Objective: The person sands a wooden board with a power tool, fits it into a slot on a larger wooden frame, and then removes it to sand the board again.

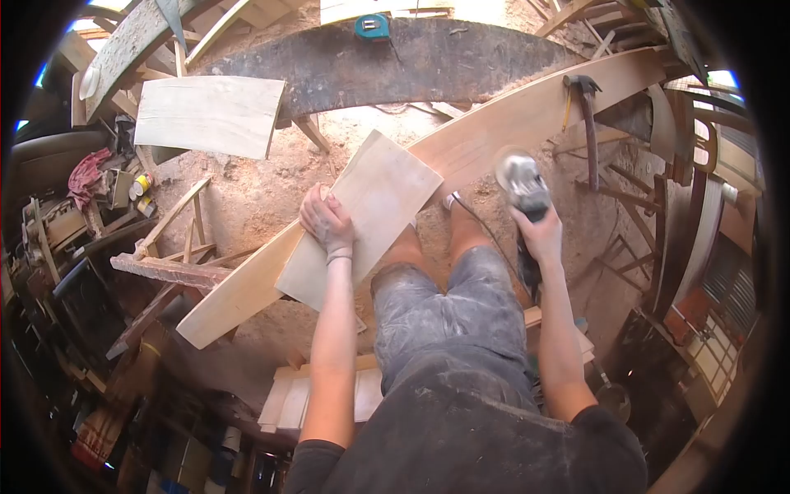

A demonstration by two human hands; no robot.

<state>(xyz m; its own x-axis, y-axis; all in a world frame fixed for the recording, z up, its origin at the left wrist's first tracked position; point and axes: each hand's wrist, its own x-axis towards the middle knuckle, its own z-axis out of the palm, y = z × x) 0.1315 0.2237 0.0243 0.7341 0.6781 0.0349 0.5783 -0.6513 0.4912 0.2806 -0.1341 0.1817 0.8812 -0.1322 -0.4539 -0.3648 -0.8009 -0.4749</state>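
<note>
My left hand (327,221) is pressed on the left edge of a pale rectangular board (366,210), its fingers bent together over the edge. That board lies at an angle across a long plank (527,123), which runs from lower left to upper right. In my right hand (539,235) is an angle grinder (524,185) with a round disc at its front end. The grinder is held to the right of the board, apart from it, near the plank's lower edge. A dark cord runs down beside my right leg.
A hammer (586,123) and a pencil (567,109) rest on the plank. On a dark bench (346,70) stands a teal tape measure (373,27). Another pale board (210,114) lies left. A wooden trestle (177,270) and sawdust are below.
</note>
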